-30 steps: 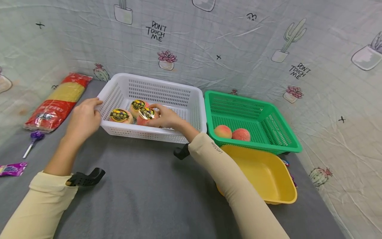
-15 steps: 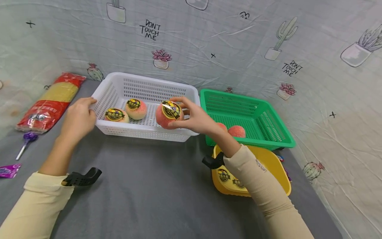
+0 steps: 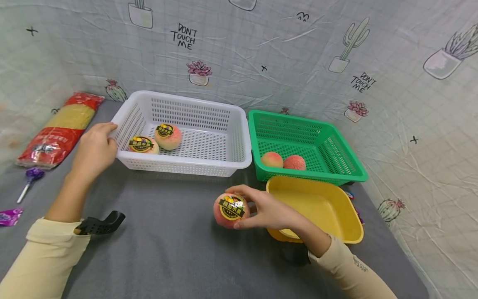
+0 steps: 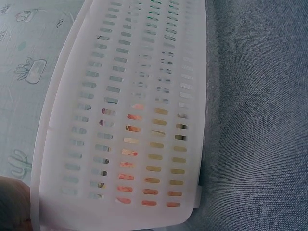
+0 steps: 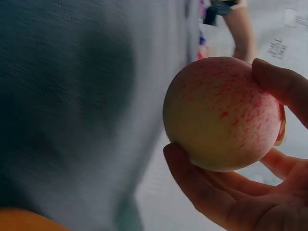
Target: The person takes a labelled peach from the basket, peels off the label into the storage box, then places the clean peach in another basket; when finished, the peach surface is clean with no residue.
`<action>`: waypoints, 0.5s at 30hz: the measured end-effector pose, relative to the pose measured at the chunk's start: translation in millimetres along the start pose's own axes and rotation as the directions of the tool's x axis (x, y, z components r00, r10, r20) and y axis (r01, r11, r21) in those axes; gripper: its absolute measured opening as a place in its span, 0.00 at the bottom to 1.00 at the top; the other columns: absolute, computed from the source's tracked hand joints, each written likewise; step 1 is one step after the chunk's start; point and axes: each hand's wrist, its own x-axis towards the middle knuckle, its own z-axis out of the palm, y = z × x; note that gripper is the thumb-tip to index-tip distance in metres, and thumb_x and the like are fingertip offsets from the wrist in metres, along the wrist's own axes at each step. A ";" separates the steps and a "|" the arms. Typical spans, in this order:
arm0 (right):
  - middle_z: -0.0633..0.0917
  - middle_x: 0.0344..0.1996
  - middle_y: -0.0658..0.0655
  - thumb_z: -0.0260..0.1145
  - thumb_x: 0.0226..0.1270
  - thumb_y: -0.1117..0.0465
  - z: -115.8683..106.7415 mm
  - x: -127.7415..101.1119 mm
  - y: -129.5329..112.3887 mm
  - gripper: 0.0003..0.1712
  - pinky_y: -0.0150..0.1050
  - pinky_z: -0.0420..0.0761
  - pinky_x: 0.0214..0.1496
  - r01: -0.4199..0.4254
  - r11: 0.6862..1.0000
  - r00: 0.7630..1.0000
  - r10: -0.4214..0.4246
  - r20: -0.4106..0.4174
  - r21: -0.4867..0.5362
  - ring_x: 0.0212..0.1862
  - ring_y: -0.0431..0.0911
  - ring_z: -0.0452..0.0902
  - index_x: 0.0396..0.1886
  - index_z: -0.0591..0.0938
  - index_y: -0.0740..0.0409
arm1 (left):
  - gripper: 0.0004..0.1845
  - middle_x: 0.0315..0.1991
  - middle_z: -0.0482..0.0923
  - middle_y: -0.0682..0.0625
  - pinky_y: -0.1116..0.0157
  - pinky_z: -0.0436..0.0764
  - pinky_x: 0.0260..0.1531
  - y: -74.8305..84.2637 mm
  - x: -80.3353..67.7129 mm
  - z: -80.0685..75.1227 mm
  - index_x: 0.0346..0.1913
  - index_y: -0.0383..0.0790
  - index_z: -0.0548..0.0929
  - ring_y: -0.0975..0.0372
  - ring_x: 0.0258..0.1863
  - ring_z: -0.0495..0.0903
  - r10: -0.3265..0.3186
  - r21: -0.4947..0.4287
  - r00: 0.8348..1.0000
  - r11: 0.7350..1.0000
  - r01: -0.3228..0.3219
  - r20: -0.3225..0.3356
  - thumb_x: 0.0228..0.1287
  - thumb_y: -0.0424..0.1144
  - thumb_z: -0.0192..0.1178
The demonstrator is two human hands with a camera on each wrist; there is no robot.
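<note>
My right hand [image 3: 263, 209] holds a peach [image 3: 230, 210] over the grey table, in front of the white basket. The peach bears a black and gold label; the right wrist view shows its yellow-red skin between thumb and fingers. My left hand [image 3: 95, 149] grips the left rim of the white plastic basket [image 3: 186, 166]. Only a blurred bit of that hand shows in the left wrist view, beside the basket [image 4: 120, 214]. Inside the basket's left end lie two labelled peaches, one in front [image 3: 143, 145] and one behind [image 3: 169, 137].
The green basket [image 3: 310, 176] right of the white one holds two peaches [image 3: 284, 162]. A yellow basin [image 3: 336, 216] stands before it, partly hidden by my right arm. Far left are a red-yellow packet [image 3: 61, 128], a purple lollipop [image 3: 31, 176] and a purple wrapped sweet [image 3: 10, 216].
My right hand has lifted one labelled peach out of the white basket and carried it right and towards me, over the table. My left hand has stayed on the basket's rim.
</note>
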 end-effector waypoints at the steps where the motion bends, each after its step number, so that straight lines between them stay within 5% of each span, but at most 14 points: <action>1: 0.77 0.51 0.47 0.74 0.54 0.61 3.4 -2.4 3.5 0.38 0.41 0.80 0.46 -0.011 1.000 1.000 0.011 0.010 -0.002 0.47 0.42 0.76 0.64 0.69 0.50 | 0.23 0.60 0.62 0.25 0.39 0.60 0.57 0.0 0.1 0.1 0.59 0.17 0.66 0.33 0.58 0.62 -0.001 -0.002 1.000 1.000 0.001 0.004 0.61 0.23 0.41; 9: 0.77 0.51 0.44 0.74 0.55 0.57 19.0 -9.0 21.4 0.36 0.37 0.78 0.47 -0.065 0.998 0.994 0.067 0.087 -0.022 0.47 0.39 0.75 0.63 0.70 0.46 | 0.23 0.62 0.57 0.25 0.39 0.56 0.60 -0.7 0.4 3.0 0.62 0.20 0.65 0.34 0.62 0.57 -0.018 -0.031 1.000 0.999 0.018 -0.006 0.65 0.28 0.46; 12: 0.78 0.50 0.43 0.74 0.55 0.56 20.7 -8.5 23.8 0.36 0.35 0.77 0.46 -0.073 0.996 0.992 0.077 0.103 -0.049 0.46 0.38 0.75 0.64 0.70 0.46 | 0.23 0.63 0.56 0.28 0.40 0.54 0.62 4.1 -0.8 5.1 0.61 0.22 0.67 0.37 0.64 0.54 0.015 -0.065 0.996 0.998 -0.021 -0.091 0.66 0.30 0.50; 15: 0.78 0.50 0.43 0.74 0.56 0.55 21.2 -8.1 24.2 0.37 0.34 0.77 0.46 -0.075 0.995 0.991 0.082 0.102 -0.072 0.45 0.38 0.75 0.65 0.69 0.47 | 0.20 0.63 0.60 0.32 0.44 0.57 0.63 16.2 -2.3 7.4 0.58 0.24 0.72 0.42 0.64 0.57 0.117 -0.096 0.965 0.985 -0.142 -0.235 0.65 0.30 0.54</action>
